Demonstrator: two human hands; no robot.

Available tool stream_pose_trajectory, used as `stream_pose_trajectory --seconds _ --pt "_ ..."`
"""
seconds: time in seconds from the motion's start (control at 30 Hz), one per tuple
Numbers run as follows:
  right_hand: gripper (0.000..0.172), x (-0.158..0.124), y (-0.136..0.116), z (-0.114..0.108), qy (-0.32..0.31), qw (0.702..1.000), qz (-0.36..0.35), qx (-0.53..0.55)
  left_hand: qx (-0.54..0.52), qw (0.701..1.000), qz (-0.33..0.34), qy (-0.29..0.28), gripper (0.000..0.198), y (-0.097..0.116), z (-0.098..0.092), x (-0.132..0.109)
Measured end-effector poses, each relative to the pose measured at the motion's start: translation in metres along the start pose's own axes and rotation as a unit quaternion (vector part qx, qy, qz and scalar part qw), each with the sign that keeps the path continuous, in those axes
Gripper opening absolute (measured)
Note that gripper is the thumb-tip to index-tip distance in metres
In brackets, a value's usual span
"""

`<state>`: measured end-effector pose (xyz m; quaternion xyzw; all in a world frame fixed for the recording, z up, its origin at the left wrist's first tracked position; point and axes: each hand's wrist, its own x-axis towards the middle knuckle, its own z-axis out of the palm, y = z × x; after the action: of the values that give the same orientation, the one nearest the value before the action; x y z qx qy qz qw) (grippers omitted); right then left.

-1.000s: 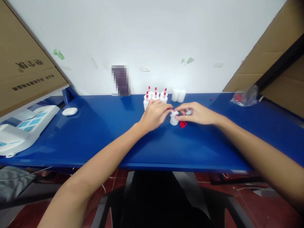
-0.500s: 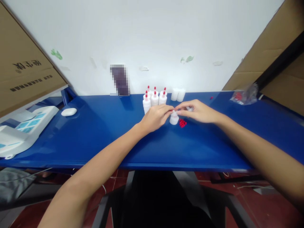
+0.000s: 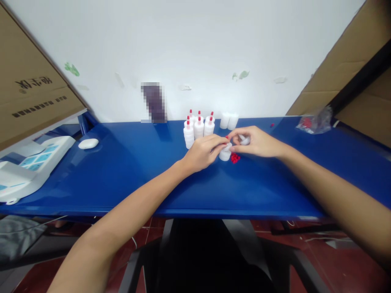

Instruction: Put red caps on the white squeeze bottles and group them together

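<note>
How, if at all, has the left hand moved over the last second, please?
Yes: against the standing red-tipped bottles, the left hand has shifted slightly rightward and lower in view, uncovering more of them.

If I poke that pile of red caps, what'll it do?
The pile of red caps would probably scatter, being a loose heap. Each looks tiny, so likely light. They may slide easily on the shiny blue table.
</note>
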<state>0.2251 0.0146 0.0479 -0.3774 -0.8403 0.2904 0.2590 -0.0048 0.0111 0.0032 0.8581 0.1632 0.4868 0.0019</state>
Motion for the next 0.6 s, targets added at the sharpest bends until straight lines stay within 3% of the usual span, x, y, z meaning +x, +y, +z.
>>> stream_pose_trajectory --seconds 0.3,0.6 --pt "0.028 -0.0023 -0.0063 -0.0051 -0.009 0.999 -0.012 -0.029 -0.083 0.994 -0.07 0.023 0.012 0.0101 0.003 0.0014" --pt "0.022 -0.0028 -0.0051 -0.001 -0.035 0.996 -0.008 -0.084 -0.067 0.995 -0.076 -0.021 0.012 0.0038 0.0041 -0.0008"
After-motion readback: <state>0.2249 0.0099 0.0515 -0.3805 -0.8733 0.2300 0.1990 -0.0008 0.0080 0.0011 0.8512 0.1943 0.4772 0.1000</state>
